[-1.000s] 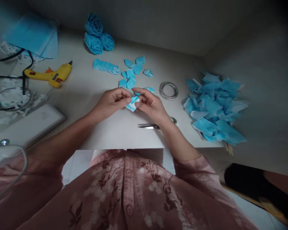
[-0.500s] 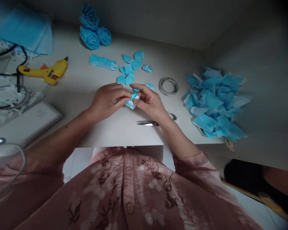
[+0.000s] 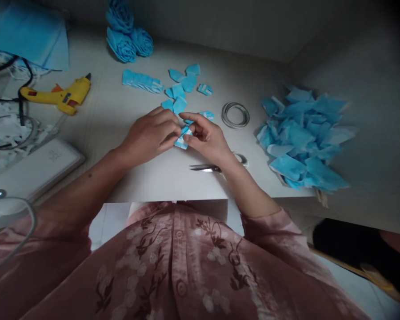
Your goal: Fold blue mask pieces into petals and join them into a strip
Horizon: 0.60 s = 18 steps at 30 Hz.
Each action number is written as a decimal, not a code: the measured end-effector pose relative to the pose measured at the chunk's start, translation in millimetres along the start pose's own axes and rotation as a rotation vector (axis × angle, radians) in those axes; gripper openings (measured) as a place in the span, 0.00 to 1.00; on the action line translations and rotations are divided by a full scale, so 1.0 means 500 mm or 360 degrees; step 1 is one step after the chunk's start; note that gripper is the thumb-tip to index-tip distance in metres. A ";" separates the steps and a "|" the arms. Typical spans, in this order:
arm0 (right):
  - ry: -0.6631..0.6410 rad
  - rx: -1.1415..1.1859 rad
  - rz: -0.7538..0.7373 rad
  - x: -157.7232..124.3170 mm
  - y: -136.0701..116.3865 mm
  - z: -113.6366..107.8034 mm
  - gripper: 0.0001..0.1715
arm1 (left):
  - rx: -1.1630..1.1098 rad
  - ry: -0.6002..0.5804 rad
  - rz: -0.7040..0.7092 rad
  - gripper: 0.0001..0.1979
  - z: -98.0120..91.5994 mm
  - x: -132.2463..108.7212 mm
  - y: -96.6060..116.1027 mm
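Together left hand (image 3: 150, 135), right hand (image 3: 205, 138) grip small folded blue fabric piece (image 3: 182, 138), pinched closed.

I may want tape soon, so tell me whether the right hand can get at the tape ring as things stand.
Probably yes. The tape ring lies flat on the table just beyond the right hand, with nothing between them; but that hand, with the left hand, pinches a blue piece.

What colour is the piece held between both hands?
The folded piece is blue and white; head view.

Pale desk (image 3: 173, 182), grey corner walls (image 3: 353, 58)
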State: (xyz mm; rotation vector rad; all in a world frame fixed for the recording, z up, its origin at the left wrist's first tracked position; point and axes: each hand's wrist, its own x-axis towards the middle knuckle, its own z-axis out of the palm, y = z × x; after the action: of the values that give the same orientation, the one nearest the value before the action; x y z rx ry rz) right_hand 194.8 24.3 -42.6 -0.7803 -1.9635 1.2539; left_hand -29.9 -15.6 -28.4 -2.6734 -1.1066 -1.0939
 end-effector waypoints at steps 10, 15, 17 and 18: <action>0.0008 -0.0095 0.0088 -0.002 -0.009 0.002 0.30 | -0.0144 -0.0230 -0.0305 0.04 -0.013 0.007 0.014; -0.0023 -0.0053 0.0066 -0.003 -0.014 0.000 0.32 | -0.0347 -0.0065 -0.0457 0.06 -0.002 0.008 0.020; 0.0012 -0.0026 0.0076 -0.003 -0.014 -0.002 0.32 | -0.0571 0.0011 -0.0680 0.08 0.002 0.008 0.021; 0.0035 -0.0017 0.0082 -0.002 -0.013 -0.002 0.33 | -0.0709 0.0035 -0.0815 0.10 0.004 0.007 0.020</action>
State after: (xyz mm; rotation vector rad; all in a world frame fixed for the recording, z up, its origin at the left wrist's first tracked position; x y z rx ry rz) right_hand 195.6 21.8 -36.6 -0.8516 -1.9452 1.2600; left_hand -20.6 -20.3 -25.7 -2.7380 -1.7968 -1.6093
